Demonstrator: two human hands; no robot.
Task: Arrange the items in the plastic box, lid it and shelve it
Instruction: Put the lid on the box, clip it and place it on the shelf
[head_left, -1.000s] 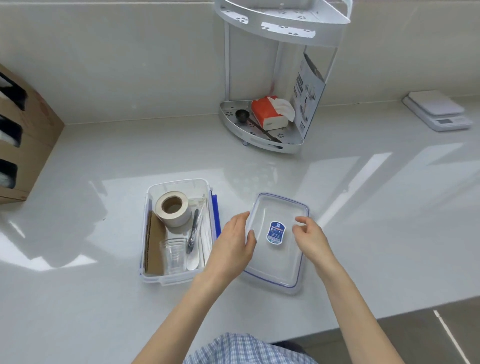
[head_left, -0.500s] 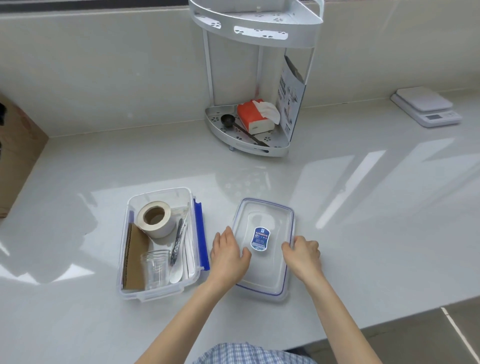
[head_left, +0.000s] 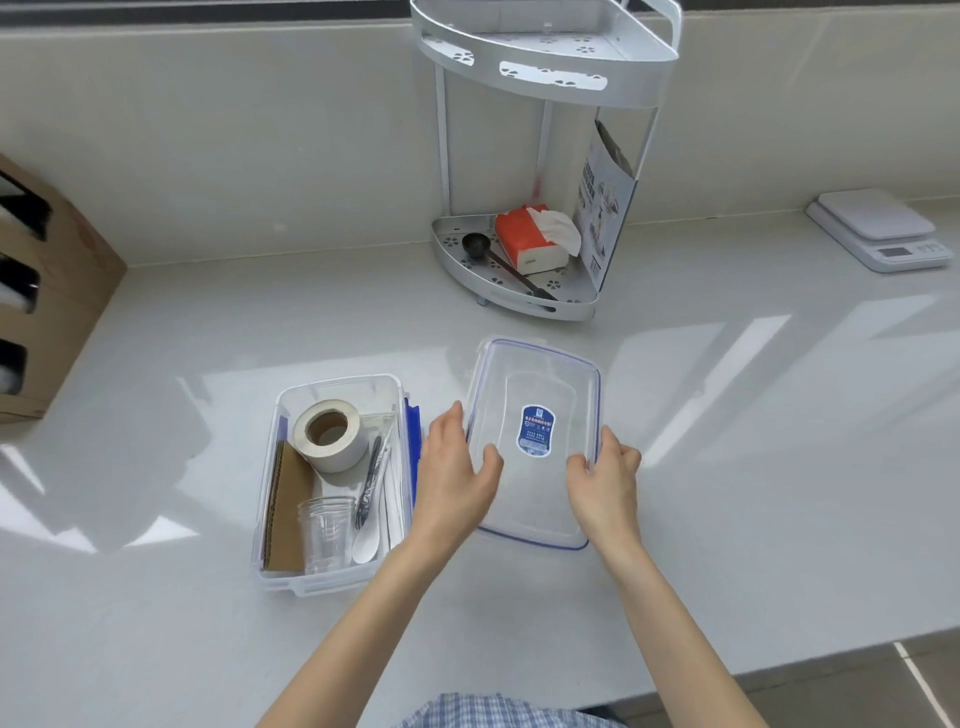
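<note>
The white counter (head_left: 727, 467) carries a two-level corner shelf (head_left: 545, 67) at its back edge. Near the front edge stands the open plastic box (head_left: 291, 571), and inside it are a tape roll (head_left: 330, 434), a cardboard piece (head_left: 288, 519), a clear cup (head_left: 324, 532), a pen (head_left: 370, 480) and a white spoon (head_left: 366, 543). Just beside the box, on its right, is the clear lid (head_left: 535, 395). The left hand (head_left: 454, 483) grips the lid's left edge and the right hand (head_left: 605, 480) grips its right edge, fingers curled around the rim.

Bright daylight, glare streaks across glossy countertop (head_left: 727, 415), wide-angle edge bending.
</note>
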